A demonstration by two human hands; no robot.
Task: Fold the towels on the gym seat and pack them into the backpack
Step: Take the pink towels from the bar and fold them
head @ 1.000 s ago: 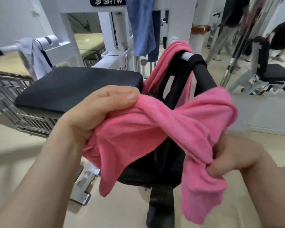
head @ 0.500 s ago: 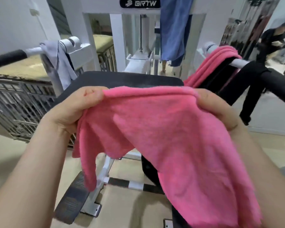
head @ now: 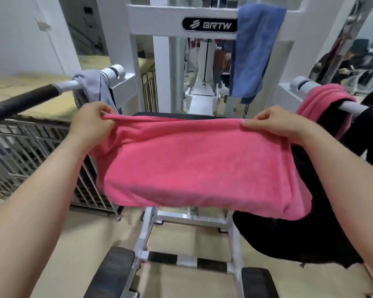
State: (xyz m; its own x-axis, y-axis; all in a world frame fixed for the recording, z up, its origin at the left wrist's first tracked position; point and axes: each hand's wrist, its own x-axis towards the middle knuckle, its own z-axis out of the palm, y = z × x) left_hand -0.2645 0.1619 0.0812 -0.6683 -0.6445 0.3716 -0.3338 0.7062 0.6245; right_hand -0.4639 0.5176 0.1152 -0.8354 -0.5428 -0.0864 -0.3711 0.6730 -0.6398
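- head view: left hand (head: pixel 91 123) and right hand (head: pixel 276 123) well apart, each pinching a top corner of the pink towel (head: pixel 198 166)
- towel stretched flat between them, held over the black gym seat (head: pixel 181 115), most of seat hidden
- black backpack (head: pixel 323 222) hangs low right, probably from right handle; opening not visible
- second pink towel (head: pixel 323 100) draped on right handle, blue towel (head: pixel 254 50) on white frame (head: pixel 159 20), grey towel (head: pixel 93 87) on left handle

Both forearms are bare right up to the lower edge of the view, no sleeves, watch or bands showing, and the left hand (head: pixel 91 123) and right hand (head: pixel 276 123) wear no gloves or rings that I can see, with short, plain nails.
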